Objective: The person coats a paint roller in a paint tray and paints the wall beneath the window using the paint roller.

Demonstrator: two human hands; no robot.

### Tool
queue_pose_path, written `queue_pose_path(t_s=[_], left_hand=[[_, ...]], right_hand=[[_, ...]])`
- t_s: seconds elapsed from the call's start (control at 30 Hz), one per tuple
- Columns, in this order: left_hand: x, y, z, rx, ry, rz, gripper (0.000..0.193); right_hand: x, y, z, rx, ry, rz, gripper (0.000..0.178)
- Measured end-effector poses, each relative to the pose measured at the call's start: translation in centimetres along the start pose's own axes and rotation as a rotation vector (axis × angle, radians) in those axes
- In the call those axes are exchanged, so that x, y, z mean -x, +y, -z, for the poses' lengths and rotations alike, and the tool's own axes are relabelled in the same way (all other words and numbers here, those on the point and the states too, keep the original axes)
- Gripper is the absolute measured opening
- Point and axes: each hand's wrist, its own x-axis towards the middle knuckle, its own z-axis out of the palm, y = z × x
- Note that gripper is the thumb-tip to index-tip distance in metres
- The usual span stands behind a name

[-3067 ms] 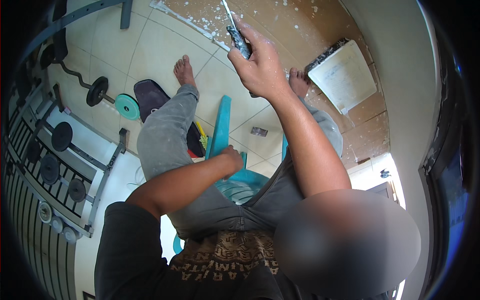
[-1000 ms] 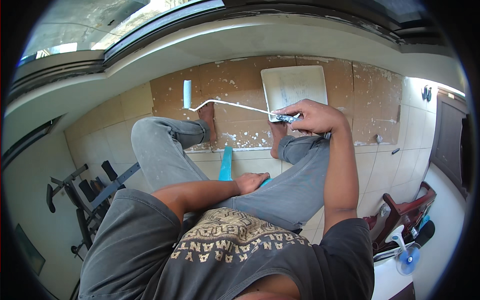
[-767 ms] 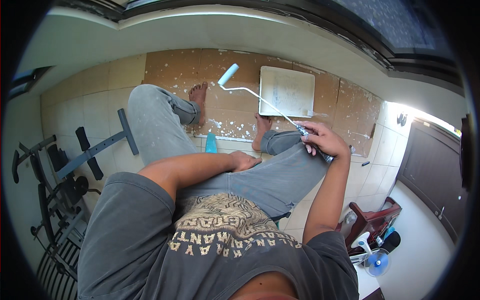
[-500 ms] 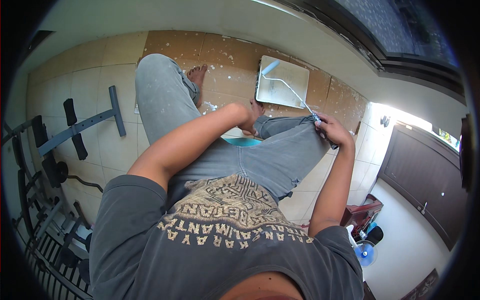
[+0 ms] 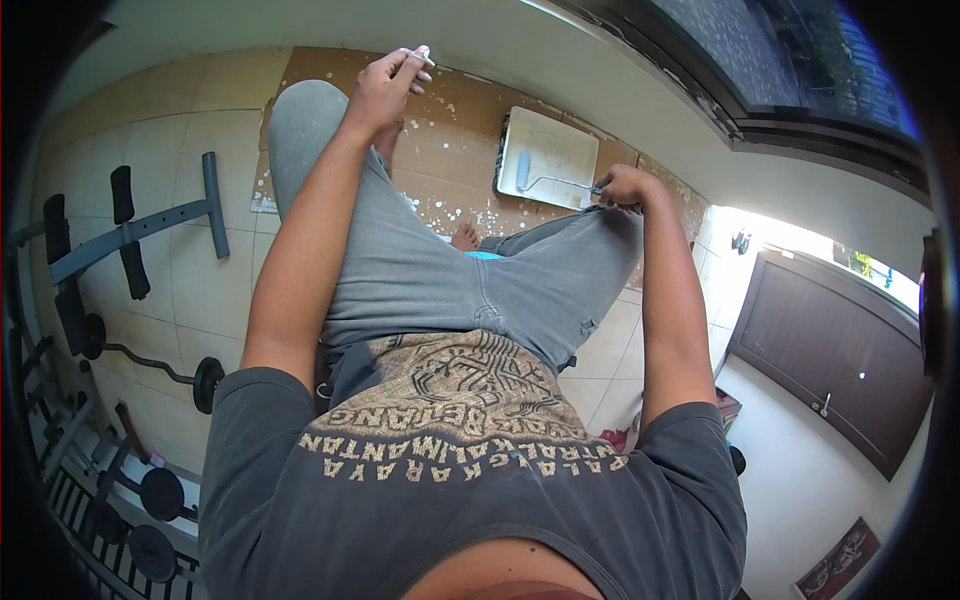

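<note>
My right hand [image 5: 628, 187] is closed round the handle of a paint roller [image 5: 555, 183] beside my right knee. The roller's pale blue sleeve rests inside a white paint tray [image 5: 553, 125], toward its left side, and its bent wire frame reaches back to my hand. Beyond my left knee, my left hand [image 5: 385, 88] is raised close to the wall, its fingers pinched together. Something small and whitish shows at those fingertips; whether it is paint or a held object is unclear. My bare feet rest below on paint-spotted cardboard [image 5: 450, 125].
The wall [image 5: 330, 25] runs along the far side, with a dark-framed window [image 5: 740, 90] at upper right. To the left lie a weight bench [image 5: 140, 235] and a curled barbell [image 5: 150, 360]. A dark door [image 5: 830, 350] stands at right.
My left hand has come up from near my foot, out toward the wall. The roller's sleeve has dropped lower in the tray, its frame now nearly level; my right hand has shifted slightly forward.
</note>
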Motion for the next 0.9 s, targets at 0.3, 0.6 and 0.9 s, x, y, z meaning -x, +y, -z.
queue_pose_path(t_s=[0.3,0.6,0.9], left_hand=[[-0.9,0.6,-2.3,-0.07,-0.132,-0.028,0.04],[-1.7,0.1,-2.7,-0.087,-0.148,0.01,0.039],[-1.3,-0.2,-3.8,-0.198,-0.217,-0.015,0.039]], right_hand=[[-1.6,-2.3,-1.5,0.135,-0.008,0.043,0.021],[-3.0,-6.0,-0.3,0.187,-0.019,0.075,0.023],[-6.0,-8.9,3.0,0.129,-0.147,-0.081,0.022]])
